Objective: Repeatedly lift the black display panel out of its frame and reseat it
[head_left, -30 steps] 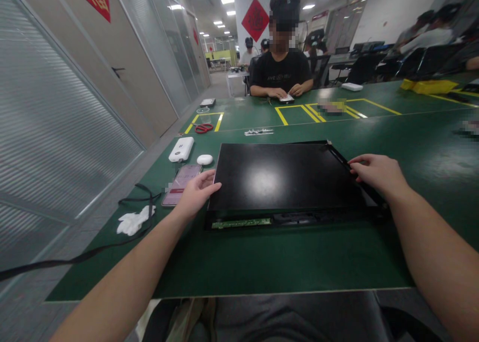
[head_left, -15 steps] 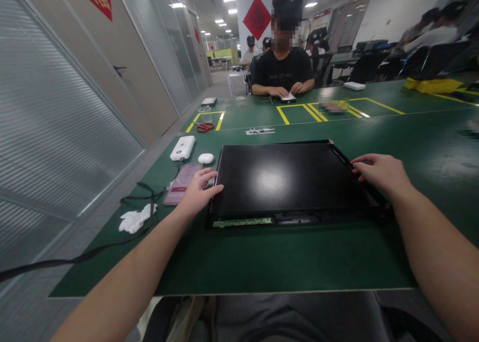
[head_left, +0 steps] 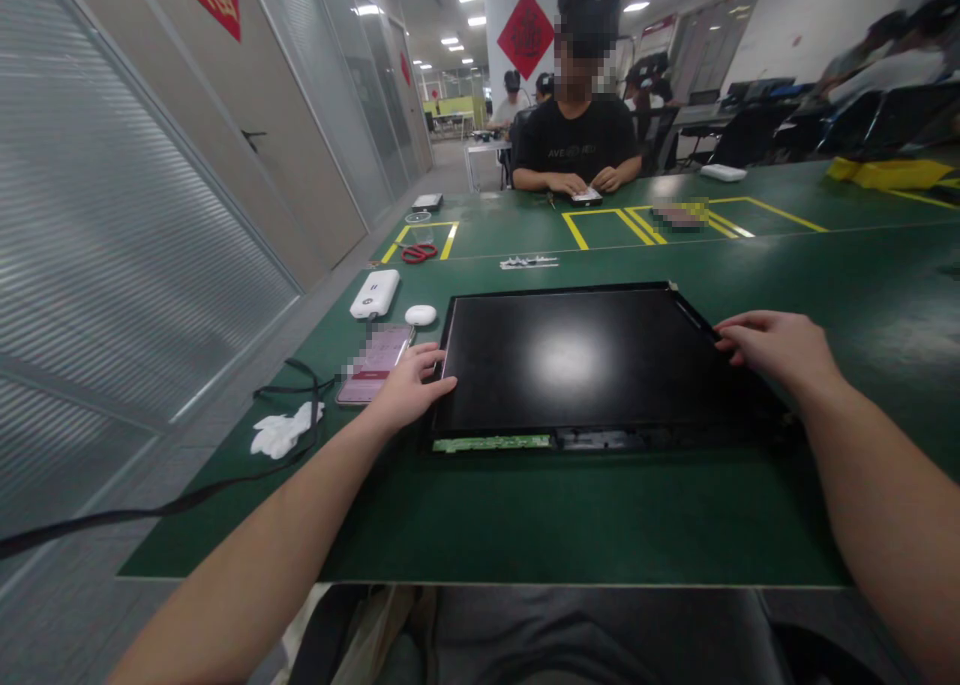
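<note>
A dark flat screen panel [head_left: 570,365] lies face up in a black frame [head_left: 667,439] on the green table [head_left: 570,525]. Along the frame's near edge, at the left, runs a green circuit board strip [head_left: 491,444]. My left hand [head_left: 411,387] rests at the panel's left edge, thumb and fingers spread apart. At the right edge my right hand [head_left: 780,350] has its thumb and fingertips closed on the frame's side. The fingertips' undersides are hidden.
Left of the panel are a phone [head_left: 379,365], white earbud case [head_left: 421,315], power bank [head_left: 375,294], crumpled tissue [head_left: 283,433] and black strap [head_left: 217,485]. Beyond lie red scissors [head_left: 419,253] and small white parts [head_left: 529,262]. A person [head_left: 577,135] sits opposite.
The panel's left side now sits inside the frame, whose left and back rims show more. Both hands stay at the edges. The whole view has shifted slightly.
</note>
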A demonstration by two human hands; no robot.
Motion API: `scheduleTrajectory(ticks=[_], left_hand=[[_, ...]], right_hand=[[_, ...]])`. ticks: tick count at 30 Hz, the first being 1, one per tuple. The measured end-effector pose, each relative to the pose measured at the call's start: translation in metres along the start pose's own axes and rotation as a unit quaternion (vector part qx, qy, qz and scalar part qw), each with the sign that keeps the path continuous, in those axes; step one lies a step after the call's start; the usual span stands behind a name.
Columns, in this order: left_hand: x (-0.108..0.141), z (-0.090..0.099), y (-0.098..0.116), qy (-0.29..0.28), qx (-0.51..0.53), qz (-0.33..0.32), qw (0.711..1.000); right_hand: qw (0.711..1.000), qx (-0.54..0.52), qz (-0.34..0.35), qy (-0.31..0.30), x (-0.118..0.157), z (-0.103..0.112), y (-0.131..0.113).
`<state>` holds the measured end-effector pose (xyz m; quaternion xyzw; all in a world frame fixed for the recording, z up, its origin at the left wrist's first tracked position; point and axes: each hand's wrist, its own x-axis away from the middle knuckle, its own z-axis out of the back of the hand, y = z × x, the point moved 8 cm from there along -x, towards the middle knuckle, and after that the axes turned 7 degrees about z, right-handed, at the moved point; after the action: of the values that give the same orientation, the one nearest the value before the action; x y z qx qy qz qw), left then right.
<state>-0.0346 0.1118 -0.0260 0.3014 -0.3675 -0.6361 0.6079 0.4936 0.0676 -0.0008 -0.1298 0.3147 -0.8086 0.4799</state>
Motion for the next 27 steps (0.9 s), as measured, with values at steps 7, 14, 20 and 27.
scheduleTrajectory(ticks=[7,14,20,27], left_hand=[[0.000,-0.002,0.001,-0.014,-0.039,-0.009,0.999],[0.000,-0.003,0.001,-0.012,-0.058,-0.016,0.998],[0.000,-0.002,0.002,-0.007,-0.089,-0.043,0.995],[0.000,-0.003,0.003,-0.003,-0.114,-0.049,0.992]], right_hand=[[1.000,-0.027,0.002,0.001,-0.005,-0.003,0.009],[1.000,0.011,0.003,0.001,-0.001,0.001,0.001],[0.999,0.034,-0.008,-0.004,0.004,0.004,-0.005],[0.999,0.039,-0.007,-0.001,0.004,0.004,-0.007]])
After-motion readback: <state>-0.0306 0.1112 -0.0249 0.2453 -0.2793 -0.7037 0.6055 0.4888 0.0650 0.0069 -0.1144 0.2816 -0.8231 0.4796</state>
